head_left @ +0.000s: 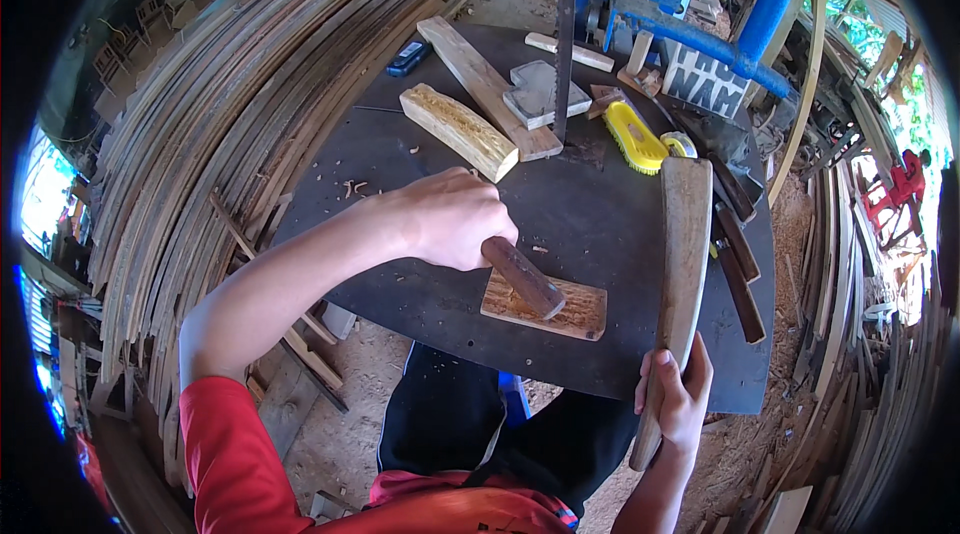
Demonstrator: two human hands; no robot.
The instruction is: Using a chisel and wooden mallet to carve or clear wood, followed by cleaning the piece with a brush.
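My left hand [447, 221] is closed around a dark brown, round wooden tool handle [524, 277]. Its free end points toward me, while the tool's other end is hidden by my fist. Beneath that handle lies a small rectangular wood block [590, 309] with a rough, chipped top; whether they touch I cannot tell. On the right, my right hand [680, 399] grips the lower part of a long, pale, slightly curved wooden club [686, 254], which extends away from me over the table's right side.
The dark tabletop [400, 234] carries a rough timber piece [455, 124], a flat board [485, 84], a grey slab [545, 96] and a yellow brush [633, 137]. Several brown-handled tools [738, 269] lie at right. A vertical saw blade [565, 34] rises at the back.
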